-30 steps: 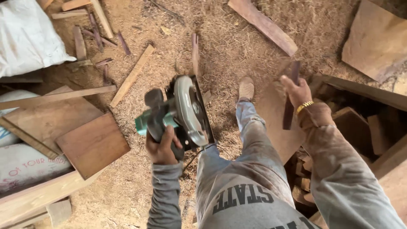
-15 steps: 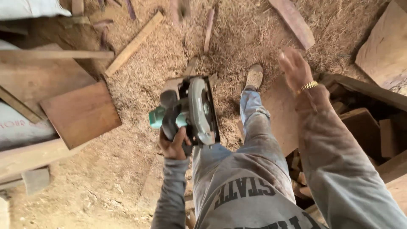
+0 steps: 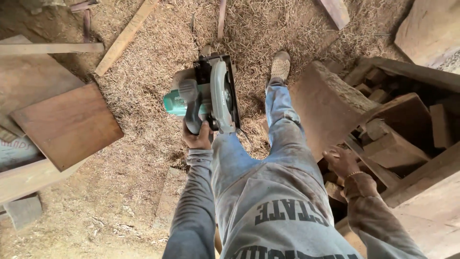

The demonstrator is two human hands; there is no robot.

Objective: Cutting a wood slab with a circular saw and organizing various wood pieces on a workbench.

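Note:
My left hand [image 3: 196, 136] grips the handle of a teal and grey circular saw [image 3: 208, 93], held at my left side above the sawdust floor with its blade guard to the right. My right hand [image 3: 341, 161] hangs at my right, fingers loosely spread, holding nothing, just above a stack of wood offcuts [image 3: 383, 139]. A gold bracelet sits on that wrist. My right leg in worn jeans steps forward, shoe [image 3: 280, 64] on the sawdust beside a slanted brown slab [image 3: 326, 105].
Sawdust and shavings cover the ground. A flat brown board [image 3: 69, 124] and planks [image 3: 48, 48] lie at left. A long strip [image 3: 125, 36] lies ahead. Timber pieces and a large plank [image 3: 431, 211] crowd the right side.
My right hand has dropped from the raised slab down to my side. The view has moved forward over the floor, and the saw stays held in my left hand.

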